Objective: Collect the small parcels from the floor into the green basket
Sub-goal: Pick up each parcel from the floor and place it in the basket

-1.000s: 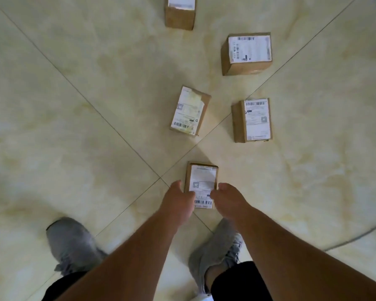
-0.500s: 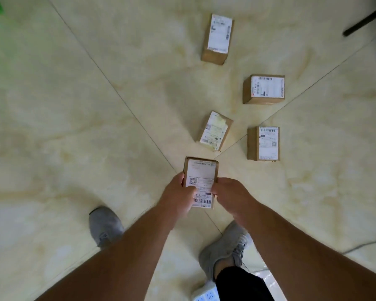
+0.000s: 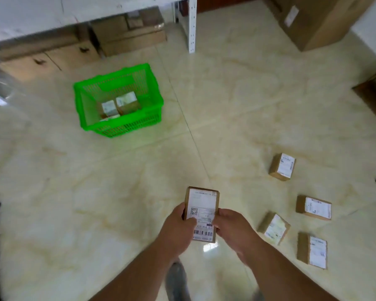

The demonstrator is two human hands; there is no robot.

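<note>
Head view: green basket (image 3: 84, 118) with parcels (image 3: 119, 105).

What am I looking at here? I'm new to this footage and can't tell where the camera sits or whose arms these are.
The camera is worn on a person's head and looks forward and down, so the two bare arms reaching in from the bottom are the wearer's own. There is only this one view.

The left hand and right hand together hold one small cardboard parcel, label facing up, above the pale tiled floor.

Four more parcels lie on the floor at the right, for example one here.

Ahead and to the left stands the green basket, which already has at least two parcels inside. Behind it are larger cartons under a white shelf.
</note>
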